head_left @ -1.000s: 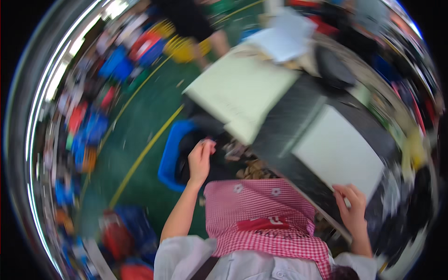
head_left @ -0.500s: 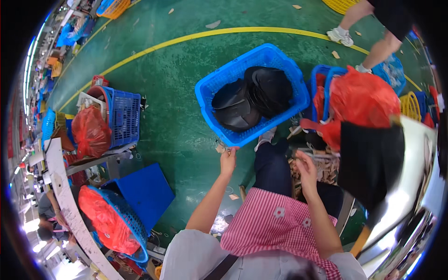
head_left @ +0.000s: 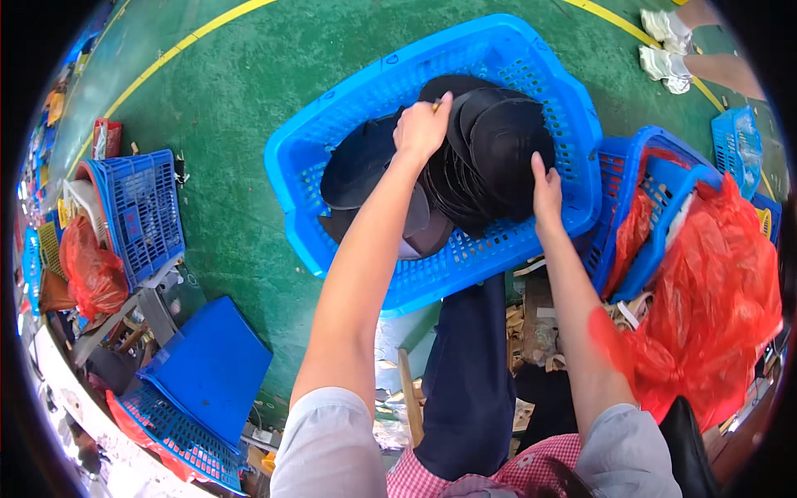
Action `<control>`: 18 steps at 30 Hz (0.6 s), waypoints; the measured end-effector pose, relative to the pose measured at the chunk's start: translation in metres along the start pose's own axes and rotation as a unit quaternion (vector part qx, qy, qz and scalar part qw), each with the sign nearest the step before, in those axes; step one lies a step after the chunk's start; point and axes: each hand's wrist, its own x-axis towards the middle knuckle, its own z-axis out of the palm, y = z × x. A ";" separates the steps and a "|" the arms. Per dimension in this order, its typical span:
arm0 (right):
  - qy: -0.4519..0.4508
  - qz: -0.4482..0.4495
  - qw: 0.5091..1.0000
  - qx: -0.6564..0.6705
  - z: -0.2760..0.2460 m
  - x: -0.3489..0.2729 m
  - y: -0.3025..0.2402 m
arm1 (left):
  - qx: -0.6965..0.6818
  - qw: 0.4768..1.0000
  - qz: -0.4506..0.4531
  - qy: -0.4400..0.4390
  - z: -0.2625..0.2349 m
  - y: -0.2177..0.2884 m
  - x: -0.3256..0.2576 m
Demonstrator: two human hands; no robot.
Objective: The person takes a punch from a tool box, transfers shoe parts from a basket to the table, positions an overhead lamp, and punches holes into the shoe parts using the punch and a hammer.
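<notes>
A large blue plastic basket (head_left: 282, 178) holds thin black pieces with rounded edges. Some lie loosely on its left side (head_left: 357, 166); others overlap in a thick stack (head_left: 506, 137) on the right. Over the middle of the basket, my left hand (head_left: 422, 131) is closed at the stack's left edge, with a tiny yellowish bit at its fingertips that I cannot identify. My right hand (head_left: 546, 192) is at the stack's right edge, thumb and a finger apart and pointing away from me; its other fingers are hidden.
Blue baskets (head_left: 639, 149) with a red plastic bag (head_left: 706, 307) stand close on the right. On the left are another blue basket (head_left: 137, 216) and a blue bin (head_left: 212, 365). A person's white shoes (head_left: 667, 70) show at the far right, near a yellow floor line (head_left: 199, 33).
My left hand has left the basket's near rim and both hands have reached over the black pieces. The basket appears nearer and larger. The black sheet at the right is out of sight.
</notes>
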 end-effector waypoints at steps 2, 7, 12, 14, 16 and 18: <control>-0.096 0.161 0.979 0.079 -0.009 0.036 0.010 | 0.003 1.000 0.011 -0.019 0.016 0.019 0.009; -0.236 0.214 0.897 0.305 -0.003 0.012 0.003 | 0.127 0.980 0.089 -0.125 0.029 0.011 0.024; -0.249 0.251 0.896 0.268 -0.009 0.034 0.020 | 0.074 0.992 0.057 0.080 0.024 0.005 0.053; -0.240 0.246 0.912 0.223 -0.007 0.042 0.033 | 0.110 0.992 -0.005 0.063 0.035 -0.007 0.068; -0.259 0.250 0.908 0.215 -0.011 0.040 0.034 | 0.120 0.992 -0.011 0.035 0.044 -0.013 0.074; -0.212 0.265 0.921 0.192 -0.005 0.043 0.048 | 0.086 0.995 -0.009 0.047 0.045 -0.021 0.085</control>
